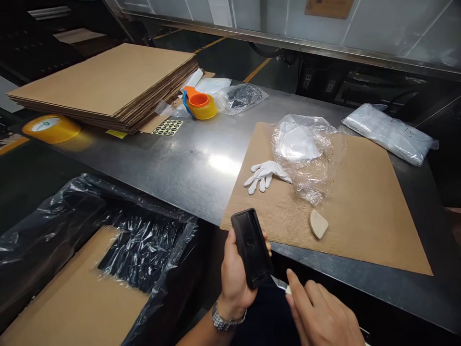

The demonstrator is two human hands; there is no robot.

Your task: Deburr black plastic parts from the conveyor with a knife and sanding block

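gripped the black plastic case (pixel 251 250) in the left hand (pixel 234 276), by the near left corner of the cardboard sheet (pixel 367 211); clasped the knife (pixel 279 282) in the right hand (pixel 320 305), at the case's lower end (called for light, shallow strokes).

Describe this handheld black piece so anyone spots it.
Find the brown cardboard sheet on the table. By its near left corner, the left hand holds an oblong black piece. Its hollow face has a round hole, unlike the silvery blade in the right hand.
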